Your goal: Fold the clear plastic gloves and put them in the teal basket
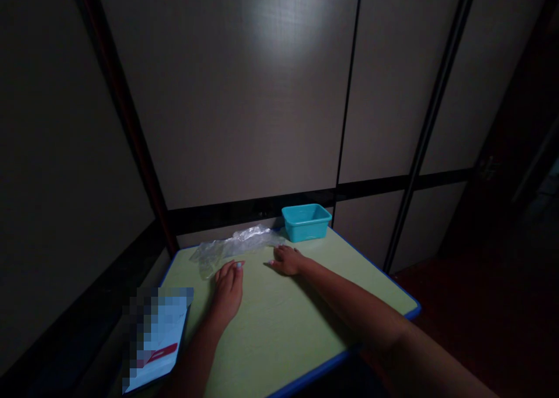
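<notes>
My left hand rests near the left part of the light green tabletop, fingers stretched forward and nothing visible in them. Just beyond its fingertips lies a crumpled clear plastic bag, spread along the table's far edge. My right hand reaches in from the right with its thumb apart from the fingers, which lie close to the right end of the plastic. Whether they touch it I cannot tell. A turquoise plastic basket stands upright behind my right hand, at the far corner.
A device with a lit screen, partly pixelated, is at the table's left side. Blue edging borders the tabletop. Panelled cabinet doors rise directly behind it. A dim door handle shows at right.
</notes>
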`<state>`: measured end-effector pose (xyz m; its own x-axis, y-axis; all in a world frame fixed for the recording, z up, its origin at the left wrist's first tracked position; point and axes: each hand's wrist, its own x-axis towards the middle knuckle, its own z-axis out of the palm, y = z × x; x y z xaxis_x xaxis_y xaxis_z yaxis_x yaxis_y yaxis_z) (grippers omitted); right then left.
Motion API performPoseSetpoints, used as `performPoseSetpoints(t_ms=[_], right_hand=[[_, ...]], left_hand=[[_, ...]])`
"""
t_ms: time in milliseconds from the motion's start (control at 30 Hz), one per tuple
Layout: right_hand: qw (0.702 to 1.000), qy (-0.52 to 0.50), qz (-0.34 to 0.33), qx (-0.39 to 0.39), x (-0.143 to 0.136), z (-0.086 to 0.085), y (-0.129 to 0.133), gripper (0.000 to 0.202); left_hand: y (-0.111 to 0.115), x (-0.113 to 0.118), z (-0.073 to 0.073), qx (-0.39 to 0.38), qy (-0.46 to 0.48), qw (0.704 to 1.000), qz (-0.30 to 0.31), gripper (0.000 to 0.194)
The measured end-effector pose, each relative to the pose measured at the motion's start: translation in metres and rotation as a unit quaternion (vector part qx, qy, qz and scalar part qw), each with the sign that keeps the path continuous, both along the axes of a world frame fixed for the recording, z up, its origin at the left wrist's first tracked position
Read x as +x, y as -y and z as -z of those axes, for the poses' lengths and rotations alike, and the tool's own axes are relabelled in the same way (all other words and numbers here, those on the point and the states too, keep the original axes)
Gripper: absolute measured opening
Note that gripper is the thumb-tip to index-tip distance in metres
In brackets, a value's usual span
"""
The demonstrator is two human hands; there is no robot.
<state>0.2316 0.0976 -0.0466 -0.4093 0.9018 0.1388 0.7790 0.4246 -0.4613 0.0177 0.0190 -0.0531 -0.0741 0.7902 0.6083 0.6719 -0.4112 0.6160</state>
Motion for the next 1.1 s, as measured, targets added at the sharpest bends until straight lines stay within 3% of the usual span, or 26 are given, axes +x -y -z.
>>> performPoseSetpoints(t_ms=[167, 267, 333, 400, 500, 733, 900, 1100], right_hand=[[0.990, -0.141, -0.026, 0.006, 0.018, -0.001, 0.007, 0.061], [0.977, -0.206, -0.043, 0.046, 0.011, -0.003, 0.022, 0.060], [0.969, -0.228, -0.064, 0.073, 0.000, -0.003, 0.036, 0.057], [0.967, -0.189, -0.138, 0.104, -0.012, -0.002, 0.053, 0.065], [0.954, -0.136, -0.237, 0.122, -0.021, -0.005, 0.072, 0.069], [0.912, -0.214, -0.323, 0.134, -0.016, -0.014, 0.081, 0.057], [0.891, -0.280, -0.341, 0.107, -0.019, -0.019, 0.084, 0.052], [0.895, -0.351, -0.268, 0.063, -0.015, -0.018, 0.079, 0.047]], left_hand=[[0.006, 0.006, -0.008, -0.003, 0.047, 0.998, 0.032, 0.042], [0.008, 0.016, -0.010, -0.063, 0.136, 0.985, 0.088, 0.045], [0.009, 0.023, -0.010, -0.130, 0.219, 0.957, 0.136, 0.050], [0.009, 0.028, -0.009, -0.178, 0.291, 0.925, 0.171, 0.054], [0.010, 0.029, -0.008, -0.194, 0.371, 0.891, 0.175, 0.051], [0.014, 0.021, -0.015, -0.224, 0.498, 0.812, 0.207, 0.035], [0.015, 0.019, -0.016, -0.223, 0.499, 0.810, 0.211, 0.030], [0.015, 0.018, -0.020, -0.227, 0.486, 0.820, 0.200, 0.032]])
